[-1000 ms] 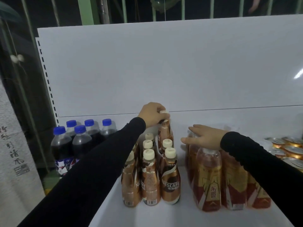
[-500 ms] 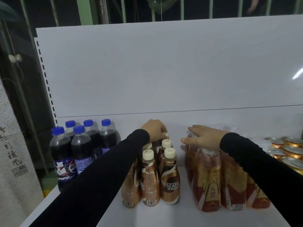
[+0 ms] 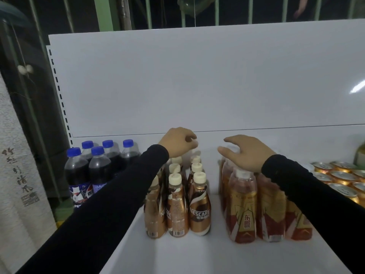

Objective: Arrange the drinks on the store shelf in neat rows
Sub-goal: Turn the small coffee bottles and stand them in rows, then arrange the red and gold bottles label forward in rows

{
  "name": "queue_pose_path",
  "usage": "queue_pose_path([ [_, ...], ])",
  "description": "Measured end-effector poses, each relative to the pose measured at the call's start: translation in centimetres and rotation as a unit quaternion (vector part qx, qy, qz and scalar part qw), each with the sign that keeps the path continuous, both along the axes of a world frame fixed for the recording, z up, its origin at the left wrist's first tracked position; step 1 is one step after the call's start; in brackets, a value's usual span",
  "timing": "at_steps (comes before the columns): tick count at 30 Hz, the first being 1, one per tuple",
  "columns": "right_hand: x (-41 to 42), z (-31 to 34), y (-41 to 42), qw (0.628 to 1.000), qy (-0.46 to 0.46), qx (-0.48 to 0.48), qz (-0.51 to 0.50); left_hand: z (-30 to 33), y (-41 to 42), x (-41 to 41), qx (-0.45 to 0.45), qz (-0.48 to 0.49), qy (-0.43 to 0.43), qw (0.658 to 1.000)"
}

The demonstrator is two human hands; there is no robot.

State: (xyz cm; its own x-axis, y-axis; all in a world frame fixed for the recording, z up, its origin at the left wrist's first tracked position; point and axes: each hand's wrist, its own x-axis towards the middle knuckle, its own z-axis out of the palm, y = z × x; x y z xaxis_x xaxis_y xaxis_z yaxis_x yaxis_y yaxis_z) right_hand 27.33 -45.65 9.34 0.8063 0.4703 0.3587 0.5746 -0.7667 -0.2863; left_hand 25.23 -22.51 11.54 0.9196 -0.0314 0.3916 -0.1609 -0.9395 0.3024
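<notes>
left hand (image 3: 178,142) grip curled above nescafe bottles (image 3: 199,206), contact unclear; right hand (image 3: 244,153) spread.

Cola bottles (image 3: 94,171), blue caps: 5 seen; coffee bottles (image 3: 199,206): approx. 8, some hidden. Gold cans (image 3: 343,177): count unclear; 2 hands.

Long black sleeves (image 3: 110,198), apparently plain, cover both arms.
</notes>
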Motion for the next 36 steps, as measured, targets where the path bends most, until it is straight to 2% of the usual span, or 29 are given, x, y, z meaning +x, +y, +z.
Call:
queue_pose_path([
  [3,-1.6,0.1,-1.2,0.998,-0.05,0.02,0.011,-0.1,-1.4,-3.0,-0.029,-0.015,-0.051,0.998],
  [8,-4.2,-1.5,-4.2,0.99,-0.136,0.025,0.025,-2.0,-4.5,-7.0,-0.017,0.014,-0.144,0.989],
  [11,-5.3,-3.2,-6.1,0.985,-0.165,0.033,0.022,-3.9,-6.3,-8.4,-0.006,0.024,-0.154,0.988],
  [14,-6.2,-5.1,-7.9,0.979,-0.201,-0.015,0.02,-6.2,-8.3,-9.6,0.004,0.029,-0.152,0.988],
  [18,-7.8,-7.4,-10.0,0.98,-0.191,-0.045,-0.024,-9.1,-11.6,-10.7,0.033,0.042,-0.167,0.985],
  [20,-8.6,-8.7,-10.8,0.979,-0.193,-0.059,-0.039,-10.1,-12.9,-10.9,0.022,0.052,-0.131,0.99],
  [24,-9.5,-11.4,-12.2,0.988,-0.147,-0.033,-0.022,-11.9,-14.4,-9.9,-0.075,0.047,-0.059,0.994],
  [28,-10.7,-13.2,-12.4,0.99,-0.135,-0.006,-0.043,-14.0,-14.9,-8.3,-0.24,0.025,-0.015,0.97],
  [33,-12.3,-14.5,-11.7,0.996,-0.064,0.011,-0.065,-15.0,-15.1,-8.6,-0.351,-0.019,-0.023,0.936],
  [36,-13.5,-15.2,-11.1,0.997,-0.03,0.015,-0.068,-15.3,-14.8,-10.2,-0.382,-0.032,-0.023,0.923],
])
